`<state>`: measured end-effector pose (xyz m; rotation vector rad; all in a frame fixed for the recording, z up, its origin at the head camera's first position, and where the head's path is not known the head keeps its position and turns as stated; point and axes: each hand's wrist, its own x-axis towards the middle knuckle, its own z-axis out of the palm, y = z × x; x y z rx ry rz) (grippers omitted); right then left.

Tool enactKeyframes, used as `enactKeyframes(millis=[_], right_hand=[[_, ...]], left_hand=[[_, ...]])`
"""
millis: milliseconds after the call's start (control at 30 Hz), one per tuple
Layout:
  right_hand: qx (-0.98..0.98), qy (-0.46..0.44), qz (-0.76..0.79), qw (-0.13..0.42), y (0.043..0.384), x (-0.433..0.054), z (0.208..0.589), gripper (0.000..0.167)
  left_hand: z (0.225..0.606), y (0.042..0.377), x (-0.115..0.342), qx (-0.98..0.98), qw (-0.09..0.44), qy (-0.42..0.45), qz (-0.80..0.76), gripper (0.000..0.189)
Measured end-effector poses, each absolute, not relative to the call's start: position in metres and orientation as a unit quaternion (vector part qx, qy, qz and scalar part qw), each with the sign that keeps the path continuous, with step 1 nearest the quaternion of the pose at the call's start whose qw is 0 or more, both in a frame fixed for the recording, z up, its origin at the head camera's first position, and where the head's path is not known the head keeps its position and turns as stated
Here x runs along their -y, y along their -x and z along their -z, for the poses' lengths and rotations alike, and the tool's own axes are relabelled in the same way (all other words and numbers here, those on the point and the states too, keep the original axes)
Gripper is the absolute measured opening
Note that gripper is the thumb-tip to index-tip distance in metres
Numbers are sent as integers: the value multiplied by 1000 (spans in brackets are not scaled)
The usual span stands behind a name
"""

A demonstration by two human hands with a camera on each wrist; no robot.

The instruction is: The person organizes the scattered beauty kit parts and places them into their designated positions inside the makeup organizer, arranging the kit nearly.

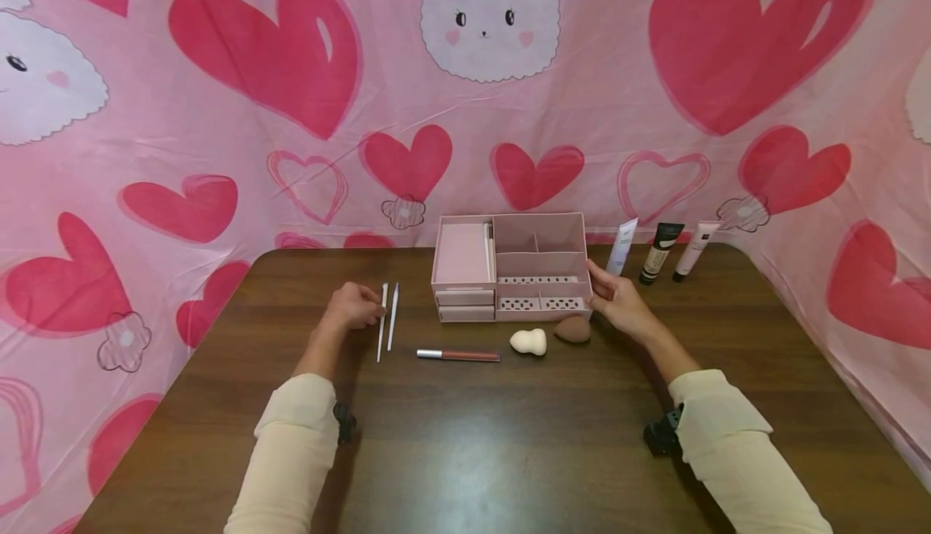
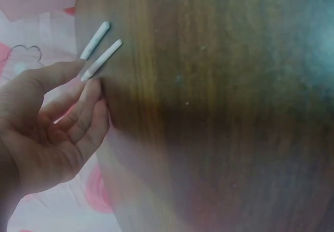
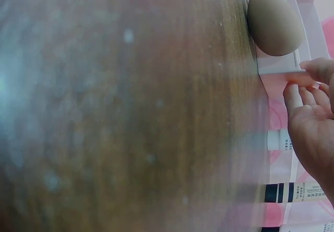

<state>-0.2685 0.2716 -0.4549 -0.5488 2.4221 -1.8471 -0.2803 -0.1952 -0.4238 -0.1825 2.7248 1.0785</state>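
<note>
At the left of the table my left hand [image 1: 354, 306] pinches a thin white stick [image 1: 381, 340] between thumb and fingers near its far end. A second thin white stick [image 1: 393, 317] lies just right of it; both also show in the left wrist view. A pink makeup organizer [image 1: 465, 251] with drawers and compartments stands at the back middle. My right hand [image 1: 621, 305] grips its right side wall, thumb at the wall's edge and fingers on the outer face. Slim brushes [image 1: 489, 250] lie in the organizer. A brown makeup sponge [image 3: 275, 22] sits before its front right corner.
In front of the organizer lie a cream makeup sponge [image 1: 528, 342] and a lip gloss tube [image 1: 458, 355]. Right of it stand a white tube [image 1: 621, 247], a black and beige tube [image 1: 660, 254] and a pink tube [image 1: 696, 251]. A patterned cloth [image 1: 393, 98] hangs behind.
</note>
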Motion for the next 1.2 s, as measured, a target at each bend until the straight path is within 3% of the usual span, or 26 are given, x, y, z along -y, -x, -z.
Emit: enactKeyframes(millis=[1200], right_hand=[[-782, 171, 598, 26, 268, -271, 454, 70]], left_hand=[[425, 279, 185, -940, 75, 77, -323, 35]])
